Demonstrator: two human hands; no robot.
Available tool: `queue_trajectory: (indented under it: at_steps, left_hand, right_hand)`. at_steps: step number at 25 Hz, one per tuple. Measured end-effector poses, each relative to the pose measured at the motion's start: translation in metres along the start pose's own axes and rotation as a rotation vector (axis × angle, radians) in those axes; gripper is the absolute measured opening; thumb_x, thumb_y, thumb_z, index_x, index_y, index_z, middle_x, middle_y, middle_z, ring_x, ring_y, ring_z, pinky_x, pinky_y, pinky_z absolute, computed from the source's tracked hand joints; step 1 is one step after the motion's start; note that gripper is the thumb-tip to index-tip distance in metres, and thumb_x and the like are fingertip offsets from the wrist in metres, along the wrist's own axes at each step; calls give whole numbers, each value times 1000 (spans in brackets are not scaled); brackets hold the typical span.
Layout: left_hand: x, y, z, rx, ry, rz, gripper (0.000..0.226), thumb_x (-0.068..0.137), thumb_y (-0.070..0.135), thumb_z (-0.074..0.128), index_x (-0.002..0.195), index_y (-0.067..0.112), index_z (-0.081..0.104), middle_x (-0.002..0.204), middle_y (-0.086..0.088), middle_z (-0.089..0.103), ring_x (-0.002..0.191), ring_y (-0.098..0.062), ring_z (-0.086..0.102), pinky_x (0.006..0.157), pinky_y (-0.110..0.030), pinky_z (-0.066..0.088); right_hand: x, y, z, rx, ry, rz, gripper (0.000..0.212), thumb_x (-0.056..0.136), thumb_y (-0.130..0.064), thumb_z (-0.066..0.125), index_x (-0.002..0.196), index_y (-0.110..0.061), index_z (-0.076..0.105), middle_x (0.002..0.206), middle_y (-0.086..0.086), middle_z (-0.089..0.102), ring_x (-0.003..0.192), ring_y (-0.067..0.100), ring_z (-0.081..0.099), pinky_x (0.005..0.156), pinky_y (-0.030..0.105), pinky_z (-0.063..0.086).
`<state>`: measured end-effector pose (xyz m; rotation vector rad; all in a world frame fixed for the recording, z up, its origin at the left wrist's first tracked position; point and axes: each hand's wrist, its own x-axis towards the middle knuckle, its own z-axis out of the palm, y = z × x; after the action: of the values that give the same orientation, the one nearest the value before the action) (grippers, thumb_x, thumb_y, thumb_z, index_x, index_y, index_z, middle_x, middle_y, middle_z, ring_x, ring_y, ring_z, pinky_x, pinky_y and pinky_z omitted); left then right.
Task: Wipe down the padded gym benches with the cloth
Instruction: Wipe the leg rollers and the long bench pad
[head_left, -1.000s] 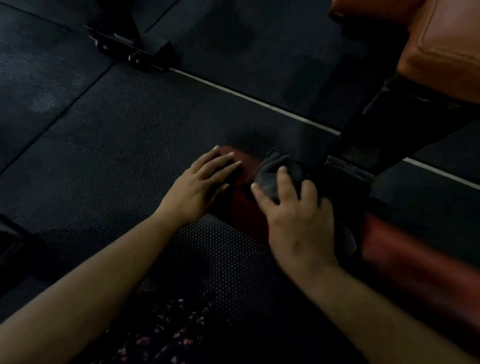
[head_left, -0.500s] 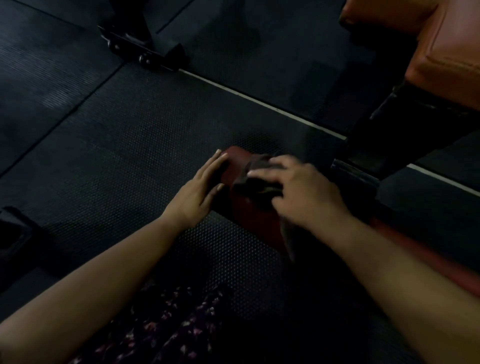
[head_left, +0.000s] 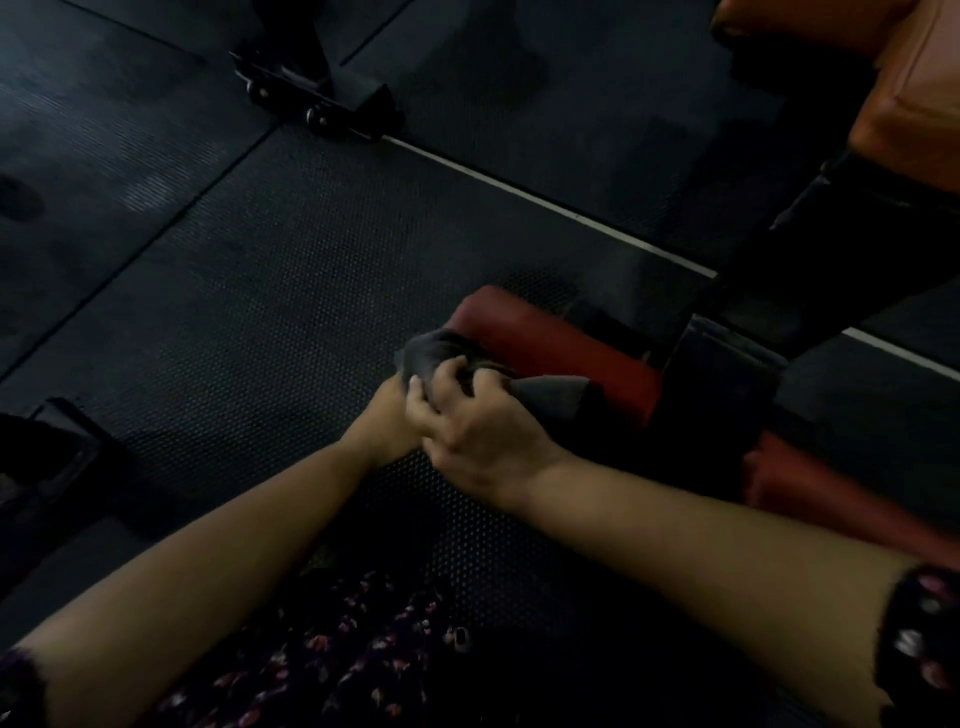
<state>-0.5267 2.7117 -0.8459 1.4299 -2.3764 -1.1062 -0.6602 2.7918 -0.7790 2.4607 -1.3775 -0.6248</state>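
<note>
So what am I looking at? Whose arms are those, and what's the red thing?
Those arms belong to a person, not a machine. A camera worn on their head looks down, so you see what they see. There is only this one view. The room is a dim gym with a black rubber floor mat. The red thing is a red pad on a piece of gym equipment, low near the floor. The right hand grips a dark grey cloth bunched against the pad's end, ready to wipe it. The left hand sits right beside it, mostly hidden, so I cannot tell what its fingers do. At top right is an orange padded bench, and at the top a black machine foot.
</note>
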Motion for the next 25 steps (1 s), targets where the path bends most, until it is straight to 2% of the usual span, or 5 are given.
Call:
queue_trajectory:
  at_steps: [7, 10, 15, 20, 25]
  left_hand:
    - [-2, 4, 6, 119, 183, 242, 105, 81, 62, 61, 158, 19, 3, 164, 4, 4, 152, -14, 2, 121, -21, 5]
    - [3, 16, 13, 478, 271, 437, 91, 89, 63, 45, 156, 10, 13, 163, -10, 9, 152, -27, -2, 124, -40, 0]
    - [10, 3, 17, 510, 315, 503, 86, 93, 68, 35, 154, 10, 18, 161, -11, 15, 152, -25, 2, 124, -42, 4]
    - [18, -4, 21, 554, 355, 542, 87, 92, 74, 27, 152, 11, 21, 158, -10, 19, 152, -20, -6, 122, -39, 7]
    - [25, -6, 24, 521, 424, 623, 84, 92, 74, 30, 146, 9, 31, 152, -12, 29, 152, -21, 0, 120, -45, 16]
  right_hand:
    - [39, 147, 22, 1010, -157, 485, 47, 89, -18, 56, 131, -39, 56, 123, 0, 56, 112, 26, 55, 87, 34, 50]
    - [65, 157, 36, 808, -376, 556, 46, 88, -25, 58, 133, -27, 56, 125, 8, 58, 113, 30, 56, 89, 36, 50]
    - [43, 143, 46, 801, -118, 387, 60, 93, -24, 51, 140, -56, 34, 139, 3, 40, 125, 31, 45, 97, 43, 44]
    - [-49, 158, 71, 752, -426, 456, 62, 91, -23, 54, 140, -55, 35, 141, 3, 41, 123, 31, 46, 100, 39, 44]
    - [9, 134, 32, 765, -91, 443, 57, 93, -30, 50, 144, -51, 32, 139, 4, 44, 120, 31, 48, 92, 39, 43]
